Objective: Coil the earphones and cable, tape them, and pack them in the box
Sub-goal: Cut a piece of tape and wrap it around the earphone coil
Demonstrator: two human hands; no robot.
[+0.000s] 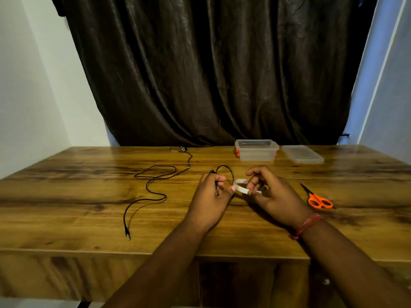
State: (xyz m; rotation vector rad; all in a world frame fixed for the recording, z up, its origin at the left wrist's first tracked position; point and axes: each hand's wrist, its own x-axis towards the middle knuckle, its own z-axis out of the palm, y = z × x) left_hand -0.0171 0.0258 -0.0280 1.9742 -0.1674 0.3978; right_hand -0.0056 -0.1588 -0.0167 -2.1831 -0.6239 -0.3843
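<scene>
Earphones [219, 177] coil pinched in left hand [210, 200], mostly hidden; right hand [270, 194] grips tape roll [242, 185], partly covered

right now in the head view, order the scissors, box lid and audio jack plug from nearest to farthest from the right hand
From the right hand:
1. Scissors, just to its right.
2. Box lid, behind it at the far right of the table.
3. Audio jack plug, far left near the front edge.

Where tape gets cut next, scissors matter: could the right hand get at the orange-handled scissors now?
Probably yes, once freed. The orange-handled scissors lie on bare wooden table just right of the right hand, nothing between; but that hand holds the white tape roll.
</scene>
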